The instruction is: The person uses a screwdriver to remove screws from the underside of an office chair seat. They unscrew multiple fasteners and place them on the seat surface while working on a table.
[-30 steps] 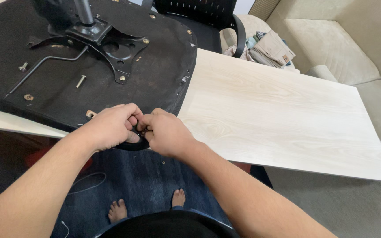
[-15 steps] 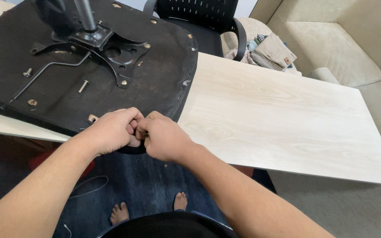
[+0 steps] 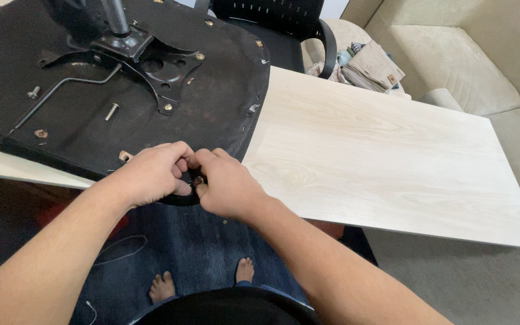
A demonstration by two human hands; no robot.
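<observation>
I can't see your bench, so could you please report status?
Left hand and right hand pinching a small fastener at the seat underside edge. Nothing obstructing.

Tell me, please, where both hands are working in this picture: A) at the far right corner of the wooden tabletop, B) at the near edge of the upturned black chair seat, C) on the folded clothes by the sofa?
B: the left hand and right hand meet at the near rim of the upturned black chair seat, which lies on the pale wooden tabletop.

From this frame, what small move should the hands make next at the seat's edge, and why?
Probably keep turning the small fastener in place. Both the left hand and right hand pinch it at the near edge of the upturned seat base, and it looks not fully seated.
</observation>
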